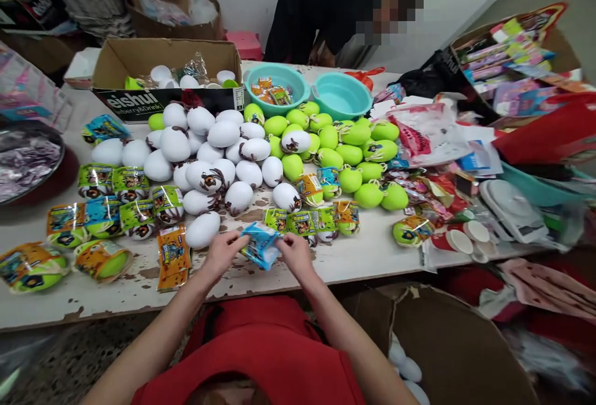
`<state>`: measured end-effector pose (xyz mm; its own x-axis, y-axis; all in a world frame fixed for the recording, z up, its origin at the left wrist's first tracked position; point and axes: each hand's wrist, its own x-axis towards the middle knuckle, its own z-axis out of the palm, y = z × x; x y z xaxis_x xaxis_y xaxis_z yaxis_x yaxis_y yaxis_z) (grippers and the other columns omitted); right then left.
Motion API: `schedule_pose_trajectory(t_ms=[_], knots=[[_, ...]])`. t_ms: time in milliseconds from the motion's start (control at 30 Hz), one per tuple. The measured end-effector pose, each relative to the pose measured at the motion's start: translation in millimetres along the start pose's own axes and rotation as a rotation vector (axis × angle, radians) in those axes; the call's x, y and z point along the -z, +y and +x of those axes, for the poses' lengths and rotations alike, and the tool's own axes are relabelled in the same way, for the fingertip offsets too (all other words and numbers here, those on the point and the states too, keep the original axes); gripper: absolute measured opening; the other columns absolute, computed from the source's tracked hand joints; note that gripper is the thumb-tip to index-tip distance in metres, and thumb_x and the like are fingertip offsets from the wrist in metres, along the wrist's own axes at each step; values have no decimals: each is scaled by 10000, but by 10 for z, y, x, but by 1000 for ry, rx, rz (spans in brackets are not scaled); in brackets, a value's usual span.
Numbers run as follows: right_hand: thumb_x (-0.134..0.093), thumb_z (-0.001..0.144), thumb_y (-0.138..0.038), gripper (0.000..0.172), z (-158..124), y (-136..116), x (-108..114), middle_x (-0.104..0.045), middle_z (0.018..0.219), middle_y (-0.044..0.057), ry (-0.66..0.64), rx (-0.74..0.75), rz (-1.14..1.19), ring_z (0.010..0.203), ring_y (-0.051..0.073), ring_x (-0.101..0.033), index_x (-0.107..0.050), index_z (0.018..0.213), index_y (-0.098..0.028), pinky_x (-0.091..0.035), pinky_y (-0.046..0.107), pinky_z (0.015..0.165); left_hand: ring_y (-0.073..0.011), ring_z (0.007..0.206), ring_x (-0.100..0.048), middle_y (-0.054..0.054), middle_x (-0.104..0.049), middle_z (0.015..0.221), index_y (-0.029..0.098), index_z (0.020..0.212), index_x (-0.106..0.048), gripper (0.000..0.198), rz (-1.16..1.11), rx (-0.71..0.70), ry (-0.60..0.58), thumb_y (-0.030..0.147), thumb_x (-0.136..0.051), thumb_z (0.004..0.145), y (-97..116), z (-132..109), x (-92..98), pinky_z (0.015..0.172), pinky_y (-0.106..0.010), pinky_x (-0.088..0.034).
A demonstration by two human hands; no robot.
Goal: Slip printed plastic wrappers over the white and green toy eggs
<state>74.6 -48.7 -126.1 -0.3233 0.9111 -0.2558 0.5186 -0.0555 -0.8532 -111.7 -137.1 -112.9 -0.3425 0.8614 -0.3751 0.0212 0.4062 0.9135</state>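
My left hand (223, 250) and my right hand (294, 251) both pinch a blue plastic packet (261, 245) between them, just above the near edge of the white worn table (354, 256). A white egg shell (202, 230) lies just left of my left hand. An orange packet (172, 254) lies further left. Behind my hands sits a heap of white egg shells (218, 156) and a heap of green egg shells (344, 150). Wrapped eggs in green packets (298, 222) lie right in front of my fingers.
A person in black bends over the far side of the table. Two teal bowls (342, 94) and a cardboard box (167, 72) with shells stand at the back. Wrapped eggs (102, 212) lie at left; wrappers, cups and a scale (512, 209) at right. An open carton (447, 343) stands below.
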Motion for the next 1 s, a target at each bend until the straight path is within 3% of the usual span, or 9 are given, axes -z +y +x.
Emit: schedule_pose_trajectory(t_ms=[200, 300, 433, 533, 600, 700, 800, 933, 1000], knots=[[-641, 691, -291, 173, -77, 237, 685, -580, 615, -10, -46, 125, -76, 600, 138, -500, -569, 567, -193, -352, 215, 555, -157, 684, -604, -50, -700, 781, 127, 878, -710, 322, -457, 188, -394, 399, -723, 707, 540, 47, -866, 646, -250, -476], [-644, 727, -378, 252, 49, 487, 1286, -589, 608, -8, 3, 121, -130, 606, 144, -538, -579, 561, -199, -411, 223, 590, -168, 649, -651, -70, -722, 783, 133, 913, -696, 318, -711, 279, -268, 382, -734, 719, 702, 115, -1200, 639, -278, -546], [-519, 816, -432, 342, 665, 912, 2594, -620, 1007, 127, 390, -30, -239, 897, 236, -571, -603, 987, -148, -460, 358, 813, -184, 713, -695, -82, -740, 904, 152, 1020, -663, 306, -793, 279, -55, 270, -724, 745, 773, 253, -1483, 659, -283, -594], [-629, 704, -332, 615, 1295, 1190, 3494, -431, 1294, 242, 609, -167, -329, 1200, 341, -412, -444, 1235, -82, -336, 476, 1001, -209, 773, -707, -105, -734, 967, 140, 1075, -646, 334, -757, 316, -46, 214, -709, 756, 740, 279, -1665, 702, -313, -607], [-720, 570, -240, 767, 1657, 1334, 3833, -412, 1309, 247, 615, -238, -362, 1235, 370, -382, -420, 1258, -83, -314, 474, 1031, -221, 793, -710, -110, -732, 980, 139, 1074, -645, 331, -740, 332, -26, 186, -709, 752, 706, 251, -1787, 723, -338, -609], [-780, 470, -199, 865, 1978, 1474, 3965, -465, 1261, 237, 569, -296, -379, 1169, 362, -464, -427, 1251, -82, -388, 426, 988, -213, 777, -712, -95, -735, 968, 151, 1044, -650, 290, -745, 344, 29, 180, -698, 760, 676, 191, -1935, 732, -346, -606], [-800, 489, -275, 903, 1991, 1481, 3938, -463, 1252, 275, 603, -323, -392, 1140, 368, -485, -398, 1261, -32, -413, 435, 961, -199, 755, -709, -78, -741, 924, 151, 992, -664, 240, -759, 348, 110, 184, -693, 756, 679, 170, -1984, 715, -331, -602], [-794, 541, -408, 921, 1537, 1264, 4074, -482, 1270, 198, 647, -229, -376, 1117, 314, -509, -382, 1307, -106, -422, 421, 955, -199, 776, -696, -78, -743, 906, 127, 932, -685, 272, -718, 294, 190, 219, -744, 684, 725, 231, -1899, 710, -307, -580], [-793, 543, -448, 872, 1172, 1105, 4162, -548, 1206, 133, 435, -133, -261, 1026, 286, -567, -447, 1294, -173, -472, 405, 876, -202, 767, -689, -74, -744, 900, 127, 931, -692, 324, -633, 303, 152, 263, -770, 648, 789, 266, -1868, 702, -304, -565]])
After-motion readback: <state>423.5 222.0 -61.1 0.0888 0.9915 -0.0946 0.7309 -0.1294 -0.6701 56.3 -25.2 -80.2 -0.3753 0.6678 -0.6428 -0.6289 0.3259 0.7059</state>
